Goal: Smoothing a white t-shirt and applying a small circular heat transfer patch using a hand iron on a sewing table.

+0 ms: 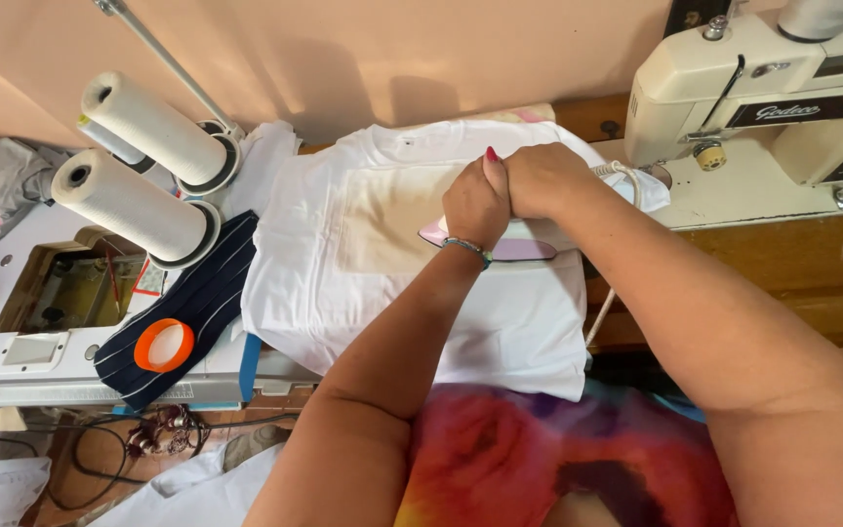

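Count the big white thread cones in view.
2, perhaps more hidden. One thread cone lies at upper left; the other thread cone lies just below it, above the striped cloth.

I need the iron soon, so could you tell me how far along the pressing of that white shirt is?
Done: the shirt lies flat with a tan sheet over its middle. In hand: the left hand and right hand press the iron down on the sheet's right edge. Left: the iron is not yet lifted, and the sheet remains on the shirt.

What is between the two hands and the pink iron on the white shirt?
Nothing visible. The left hand and right hand press together on top of the pink iron, which rests on the white shirt.
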